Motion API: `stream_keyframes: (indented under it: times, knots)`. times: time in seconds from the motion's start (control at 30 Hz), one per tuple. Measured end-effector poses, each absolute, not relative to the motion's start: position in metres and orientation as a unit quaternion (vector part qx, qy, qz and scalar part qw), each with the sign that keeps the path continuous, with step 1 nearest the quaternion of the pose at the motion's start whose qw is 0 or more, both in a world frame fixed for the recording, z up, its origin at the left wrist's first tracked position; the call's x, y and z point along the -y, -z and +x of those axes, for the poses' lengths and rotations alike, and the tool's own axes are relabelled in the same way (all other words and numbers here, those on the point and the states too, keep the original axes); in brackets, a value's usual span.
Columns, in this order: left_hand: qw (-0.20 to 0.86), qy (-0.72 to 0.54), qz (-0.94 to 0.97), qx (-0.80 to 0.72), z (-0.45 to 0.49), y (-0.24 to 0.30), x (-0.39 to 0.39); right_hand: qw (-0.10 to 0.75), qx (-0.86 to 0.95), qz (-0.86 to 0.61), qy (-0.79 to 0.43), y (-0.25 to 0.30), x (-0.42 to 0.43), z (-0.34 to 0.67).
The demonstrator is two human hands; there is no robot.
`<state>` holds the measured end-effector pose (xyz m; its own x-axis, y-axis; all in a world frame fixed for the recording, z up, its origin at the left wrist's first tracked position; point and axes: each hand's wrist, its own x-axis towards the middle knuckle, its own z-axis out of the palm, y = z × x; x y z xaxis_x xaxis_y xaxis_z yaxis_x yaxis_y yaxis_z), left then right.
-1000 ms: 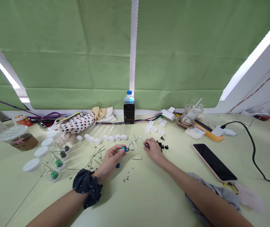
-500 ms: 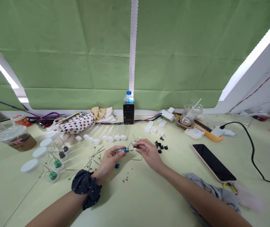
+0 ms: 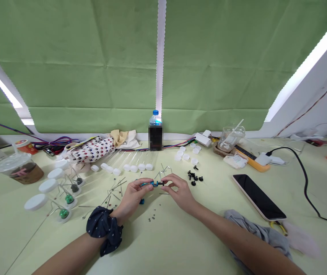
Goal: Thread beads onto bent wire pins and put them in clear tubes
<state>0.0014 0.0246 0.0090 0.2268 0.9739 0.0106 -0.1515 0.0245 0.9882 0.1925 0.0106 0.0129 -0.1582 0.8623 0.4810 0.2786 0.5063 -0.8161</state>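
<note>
Left fingers (image 3: 148,188) hold a blue part (image 3: 155,184); right fingers (image 3: 169,177) pinch a black piece (image 3: 160,183).

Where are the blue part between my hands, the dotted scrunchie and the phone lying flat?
Blue part (image 3: 155,183): head view, its exposed right end.
Scrunchie (image 3: 104,229): head view, middle of the fabric.
Phone (image 3: 259,197): head view, middle of the screen.

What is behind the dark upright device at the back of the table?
A clear bottle with a blue cap: its upper part shows above the device; its lower part is covered.
</note>
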Motion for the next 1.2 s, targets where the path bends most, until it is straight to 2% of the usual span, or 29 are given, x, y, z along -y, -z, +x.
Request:
stream_keyframes:
  times: [0.9,1.2]
  knots:
    - [0.560,-0.460,0.543,-0.424,0.0016,-0.0133,-0.0245,0.509,0.692,-0.394,-0.326,-0.0137,-0.0097,0.1921]
    - [0.560,-0.466,0.545,-0.416,-0.0005,-0.0089,-0.0265,0.508,0.636,-0.410,-0.410,-0.0109,-0.0111,0.1918]
